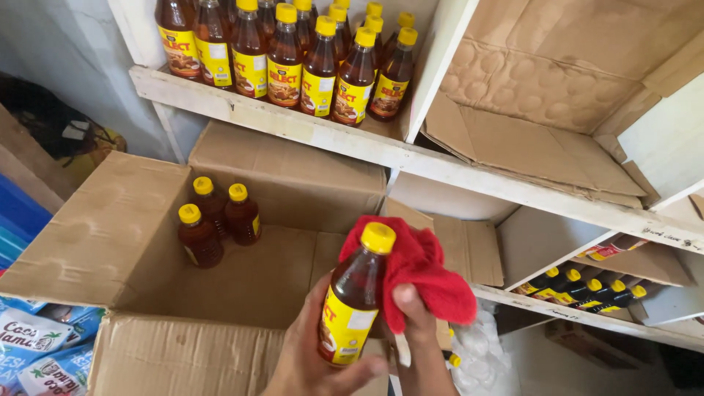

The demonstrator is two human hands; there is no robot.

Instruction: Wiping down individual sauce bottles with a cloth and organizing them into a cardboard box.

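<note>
Our wrists were cut off by the frame's bottom edge, and the held bottle's (354,297) far side was hidden behind a red cloth (422,275). Left hand (315,359) was wrapped round the bottle's lower body; right hand (414,323) pinched cloth against it w/ thumb. Just beyond the hands sat an open cardboard box (110,227) w/ 3 yellow-capped bottles (216,220) inside. Above, a white shelf (308,128) held approx. a dozen more bottles (293,59); rear ones hard to count.
</note>
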